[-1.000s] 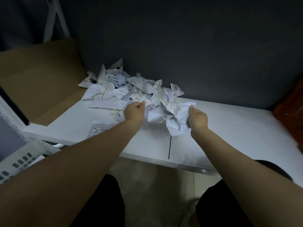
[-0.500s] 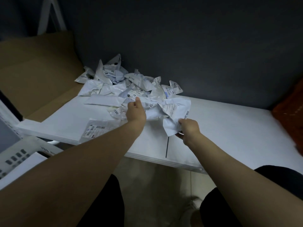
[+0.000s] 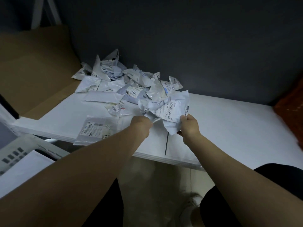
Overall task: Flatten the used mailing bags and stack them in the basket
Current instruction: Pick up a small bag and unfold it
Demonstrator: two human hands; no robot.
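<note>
White table (image 3: 229, 128), crumpled bag pile (image 3: 137, 77) behind

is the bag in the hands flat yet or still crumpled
Crumpled: the mailing bag is creased and bunched, its label wrinkled; the left hand and right hand grip its near edges.

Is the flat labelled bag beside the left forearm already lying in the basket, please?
No, the flat labelled bag lies on the white table at its front edge, outside the basket.
</note>
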